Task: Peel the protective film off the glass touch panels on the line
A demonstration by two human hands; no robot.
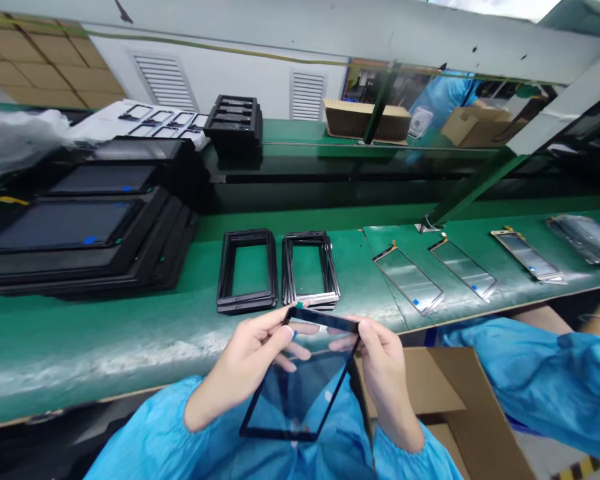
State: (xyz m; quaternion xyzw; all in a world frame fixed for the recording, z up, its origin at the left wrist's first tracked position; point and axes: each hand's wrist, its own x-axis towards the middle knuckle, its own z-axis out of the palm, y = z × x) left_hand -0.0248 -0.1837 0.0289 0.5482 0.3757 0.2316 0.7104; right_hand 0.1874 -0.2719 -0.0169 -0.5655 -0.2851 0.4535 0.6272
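Observation:
Between both hands, over my lap, is a clear glass touch panel [305,380] with a black border, tilted toward me. My left hand [260,353] pinches its upper left corner, thumb on the near face beside a small blue tab. At the upper right corner, my right hand [383,353] grips the edge with its thumb on the border; some fingers show through the glass. Just beyond, on the green bench, lie two stacks of black rectangular frames, a left stack [247,300] and a right stack [310,300].
Black trays [145,267] holding dark screens are piled at left. Loose glass panels [409,280] with orange flex tails lie to the right. An open cardboard box [460,400] stands below the bench edge, beside a co-worker's blue sleeve [545,373]. A green post [470,187] rises behind.

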